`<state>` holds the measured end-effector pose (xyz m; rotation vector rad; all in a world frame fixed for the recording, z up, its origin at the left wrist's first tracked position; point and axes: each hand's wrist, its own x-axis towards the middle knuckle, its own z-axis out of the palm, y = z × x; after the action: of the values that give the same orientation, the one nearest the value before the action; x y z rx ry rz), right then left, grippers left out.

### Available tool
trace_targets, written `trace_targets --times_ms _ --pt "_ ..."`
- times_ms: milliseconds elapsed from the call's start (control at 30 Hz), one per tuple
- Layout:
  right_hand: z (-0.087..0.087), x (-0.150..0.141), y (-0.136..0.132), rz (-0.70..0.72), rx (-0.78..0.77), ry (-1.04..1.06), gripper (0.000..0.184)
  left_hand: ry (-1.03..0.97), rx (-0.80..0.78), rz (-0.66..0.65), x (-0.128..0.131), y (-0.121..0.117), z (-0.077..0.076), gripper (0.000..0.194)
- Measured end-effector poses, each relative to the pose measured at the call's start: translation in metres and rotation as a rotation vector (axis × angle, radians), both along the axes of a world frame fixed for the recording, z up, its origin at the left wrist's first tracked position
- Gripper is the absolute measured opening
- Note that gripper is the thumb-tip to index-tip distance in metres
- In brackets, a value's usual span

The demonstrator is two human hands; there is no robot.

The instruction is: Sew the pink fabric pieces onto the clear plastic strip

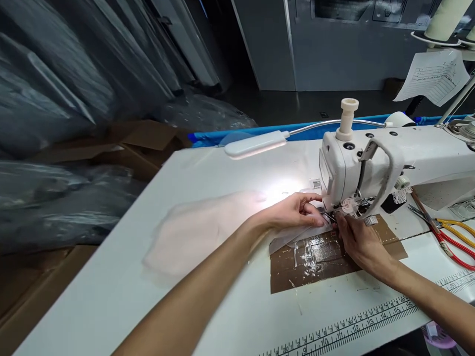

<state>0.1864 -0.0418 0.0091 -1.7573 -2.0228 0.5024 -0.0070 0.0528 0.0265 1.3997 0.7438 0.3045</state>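
Cartons (148, 138) border the white surface (107, 301). The left hand (295, 213) half-curls over fabric (285, 242), the right hand (361, 242) bends at the sewing machine (430, 148); both grips unclear.

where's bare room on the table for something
Bare: the white table nearest you, between left edge and left forearm; a strip between brown sheet and printed ruler. Crowded: left hand and right hand at the sewing machine; scissors farther right.
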Motion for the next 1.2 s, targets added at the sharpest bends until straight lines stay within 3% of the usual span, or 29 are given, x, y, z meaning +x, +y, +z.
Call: trace_targets --times_ms 133,433,767,1000,1100,1200 --pt "0.0 -0.008 0.001 -0.01 -0.05 -0.075 0.041 0.03 0.02 0.017 0.0 -0.001 -0.001 0.038" --pt "0.004 -0.014 0.004 -0.042 -0.125 -0.143 0.037 0.053 0.013 0.012 -0.001 0.0 0.002 0.064" --pt "0.002 -0.02 0.008 0.0 -0.005 -0.304 0.03 0.024 0.027 0.041 0.0 -0.002 0.001 0.063" --pt "0.001 -0.028 0.008 -0.087 -0.035 -0.34 0.032 0.066 0.054 0.045 0.002 -0.003 -0.001 0.064" --pt "0.003 -0.013 0.0 -0.024 -0.019 -0.249 0.043 0.129 0.231 0.004 -0.003 -0.002 0.006 0.057" --pt "-0.001 0.022 -0.008 0.064 0.115 -0.17 0.058 0.35 0.653 0.057 -0.01 0.001 0.018 0.044"
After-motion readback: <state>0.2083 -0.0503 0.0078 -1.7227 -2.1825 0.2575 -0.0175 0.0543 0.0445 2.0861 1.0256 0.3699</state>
